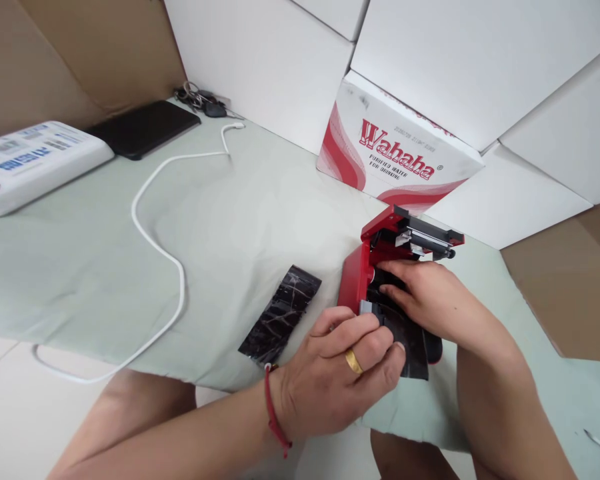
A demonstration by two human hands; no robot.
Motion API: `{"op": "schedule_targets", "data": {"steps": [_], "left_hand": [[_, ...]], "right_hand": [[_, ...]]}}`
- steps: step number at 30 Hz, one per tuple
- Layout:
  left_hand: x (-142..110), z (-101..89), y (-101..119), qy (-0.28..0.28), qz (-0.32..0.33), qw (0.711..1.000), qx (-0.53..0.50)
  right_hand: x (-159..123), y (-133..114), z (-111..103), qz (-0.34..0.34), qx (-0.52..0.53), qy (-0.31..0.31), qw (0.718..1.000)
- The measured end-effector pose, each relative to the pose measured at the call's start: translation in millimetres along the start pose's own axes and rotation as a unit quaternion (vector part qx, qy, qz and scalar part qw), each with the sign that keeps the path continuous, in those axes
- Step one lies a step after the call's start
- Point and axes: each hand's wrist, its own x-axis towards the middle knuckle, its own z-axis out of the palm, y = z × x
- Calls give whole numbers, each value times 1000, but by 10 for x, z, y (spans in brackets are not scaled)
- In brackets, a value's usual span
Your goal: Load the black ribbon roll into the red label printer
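A red and black device [351, 281], which looks like a small label printer, stands on the cloth with its lid [425, 233] tilted up. My left hand [347, 367], with a gold ring and a red cord bracelet, has its fingers curled over the front edge of the device. Inside the body, the fingers of my right hand [420, 290] press on a black roll, mostly hidden by the hand. From the roll, a black strip [415, 343] hangs out over the front. Beside the device lies a loose, creased, shiny black strip [283, 313].
Behind the device, a white and red Wahaha box [400, 147] leans against white boxes [260, 60]. A white cable [180, 267] winds across the cloth. At the left are a white power bank [40, 163], a black phone-like slab [147, 127] and keys [205, 100].
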Motion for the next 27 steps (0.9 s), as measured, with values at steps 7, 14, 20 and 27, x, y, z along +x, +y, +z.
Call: {"op": "schedule_targets", "data": {"steps": [7, 14, 20, 27], "left_hand": [[-34, 31, 27, 10, -2, 1000, -16], [-33, 9, 80, 29, 5, 1000, -7], [-9, -13, 89, 24, -3, 1000, 16], [13, -47, -140, -11, -70, 997, -40]], "right_hand": [[-447, -59, -160, 0, 150, 361, 921], [-191, 243, -119, -38, 20, 347, 937], [-537, 165, -219, -73, -24, 253, 964], [-592, -17, -207, -157, -45, 128, 978]]}}
